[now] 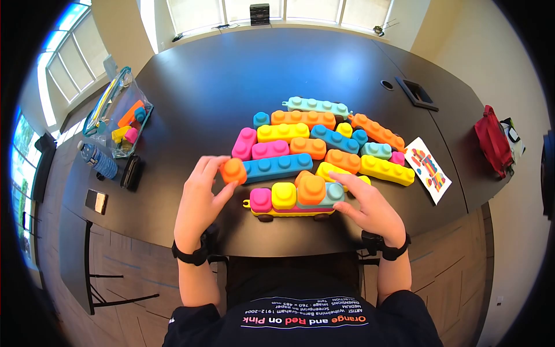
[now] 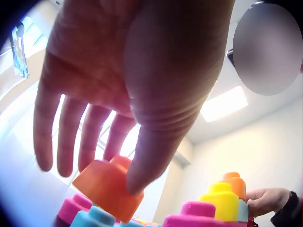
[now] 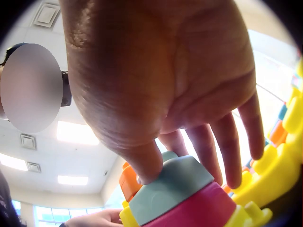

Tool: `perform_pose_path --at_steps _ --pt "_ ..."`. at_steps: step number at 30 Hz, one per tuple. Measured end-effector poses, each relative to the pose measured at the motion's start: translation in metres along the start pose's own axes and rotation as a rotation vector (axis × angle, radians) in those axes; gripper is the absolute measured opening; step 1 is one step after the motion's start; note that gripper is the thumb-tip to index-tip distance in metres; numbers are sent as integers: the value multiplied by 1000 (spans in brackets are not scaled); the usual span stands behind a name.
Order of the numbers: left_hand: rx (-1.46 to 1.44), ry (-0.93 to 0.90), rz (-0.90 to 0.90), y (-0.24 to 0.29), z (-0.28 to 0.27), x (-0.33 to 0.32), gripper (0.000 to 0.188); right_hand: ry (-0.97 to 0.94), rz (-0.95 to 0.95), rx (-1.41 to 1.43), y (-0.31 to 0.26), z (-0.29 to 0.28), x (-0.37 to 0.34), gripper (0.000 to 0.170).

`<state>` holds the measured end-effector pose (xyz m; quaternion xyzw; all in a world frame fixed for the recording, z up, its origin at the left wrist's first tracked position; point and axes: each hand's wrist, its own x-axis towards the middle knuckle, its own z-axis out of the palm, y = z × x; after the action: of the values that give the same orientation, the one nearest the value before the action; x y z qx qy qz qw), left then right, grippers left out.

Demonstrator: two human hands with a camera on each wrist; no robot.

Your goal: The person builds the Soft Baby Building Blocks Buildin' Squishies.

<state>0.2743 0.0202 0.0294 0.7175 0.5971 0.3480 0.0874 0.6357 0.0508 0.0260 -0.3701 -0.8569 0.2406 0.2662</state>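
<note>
Between thumb and fingers, the left hand pinches a small orange block, held at the left end of a long blue block; the left wrist view shows this orange block tilted. The right hand grips the light teal block at the right end of a wheeled yellow base. On that base stand a pink block, a yellow block and an orange block. In the right wrist view the thumb lies on the teal block, above a dark pink layer.
Rows of coloured blocks lie behind the base. A printed card is right of them. At the left are a clear bag, a water bottle, a dark case and a phone. A red bag is far right.
</note>
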Motion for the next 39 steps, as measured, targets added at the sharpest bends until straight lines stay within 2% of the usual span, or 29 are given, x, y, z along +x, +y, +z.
perform_pose_path --at_steps 2,4,6,12,17,19,21,22,25,30,39 --pt "-174 116 130 26 -3 10 47 45 -11 64 -7 -7 5 59" --pt "-220 116 259 44 4 19 53 89 -20 130 -16 -13 13 62" --pt "-275 54 332 66 13 26 53 162 -156 108 -25 -16 22 66" --pt "-351 -16 451 93 34 37 56 210 -227 79 -35 -15 40 60" --pt "-501 -61 356 94 40 30 61 221 -191 90 -33 -21 34 58" --pt "-478 -100 305 92 39 24 62 244 -173 94 -30 -23 25 58" --pt "-383 -136 336 77 44 19 61 273 -62 166 -22 -24 15 56" --pt "-287 -170 364 72 46 17 60 273 -62 166 -17 -24 11 56" --pt "-299 -209 324 71 49 12 55 235 -102 194 -7 -20 5 54" --pt "-325 -158 319 74 54 11 47 138 -136 138 1 -11 0 51" --pt "-325 -116 296 74 59 8 43 134 -115 174 5 -3 -2 48"
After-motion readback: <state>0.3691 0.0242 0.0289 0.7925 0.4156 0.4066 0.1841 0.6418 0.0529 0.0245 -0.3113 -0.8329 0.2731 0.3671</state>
